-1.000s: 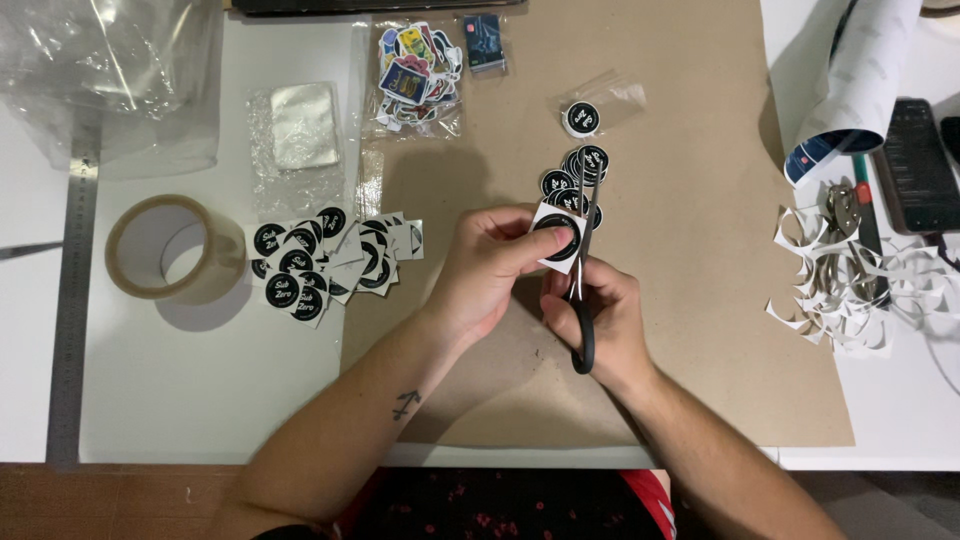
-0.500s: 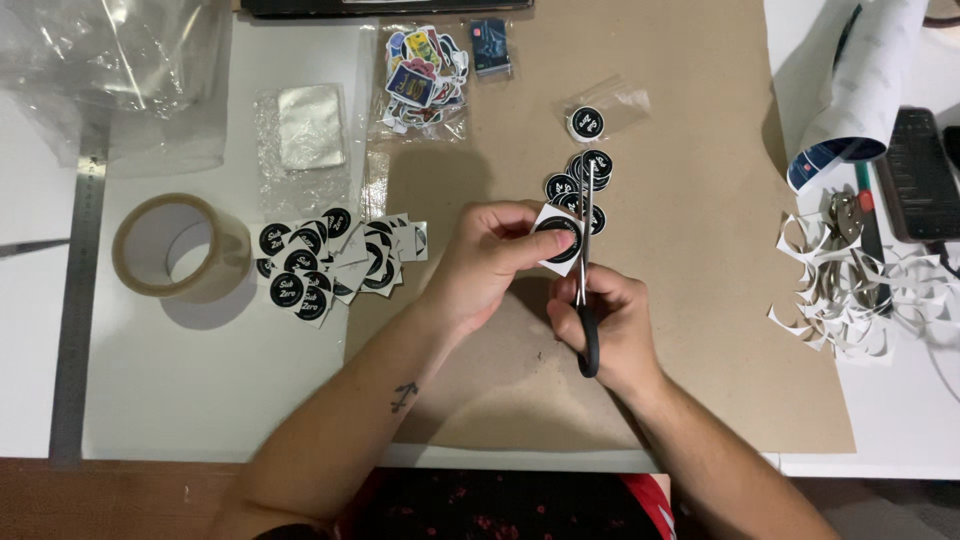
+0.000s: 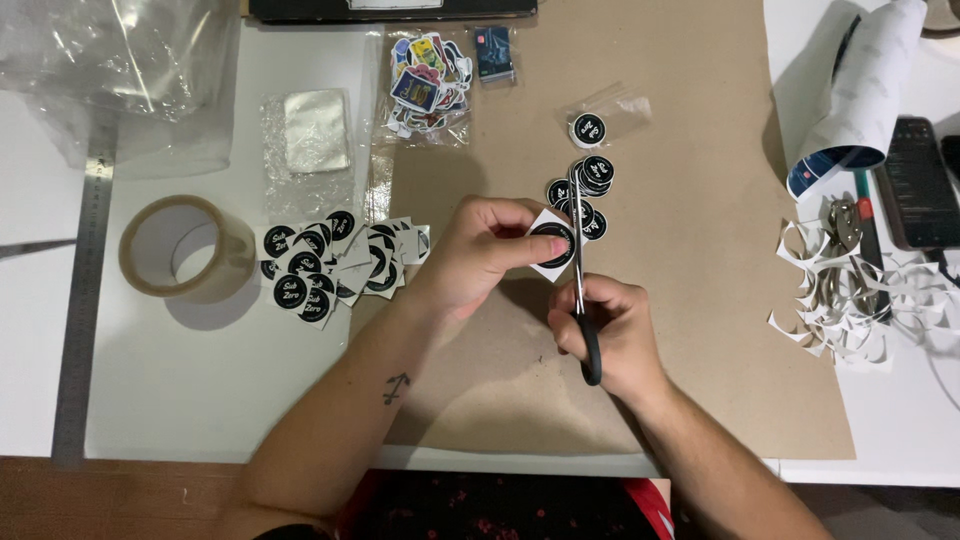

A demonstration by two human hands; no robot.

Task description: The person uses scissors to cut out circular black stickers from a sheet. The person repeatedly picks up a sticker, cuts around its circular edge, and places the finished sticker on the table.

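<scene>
Scissors (image 3: 578,262) have advanced along the sticker (image 3: 552,244) pinched by left hand (image 3: 480,255); right hand (image 3: 610,335) grips handles.

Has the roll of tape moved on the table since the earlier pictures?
No. The roll of tape sits just right of the metal ruler as before; the small shift in the picture matches the camera's movement.

I can't see the lower scissor (image 3: 583,300) handles; the right hand (image 3: 610,335) wraps them, so only a black loop shows at centre frame. The left hand's (image 3: 480,250) fingers cover the near edge of the round black sticker (image 3: 553,244). At upper left, the clear plastic bag (image 3: 120,70) runs off the frame. The dark tray (image 3: 390,8) at top is cut off. The phone (image 3: 915,180) screen at right is too small to read.
</scene>
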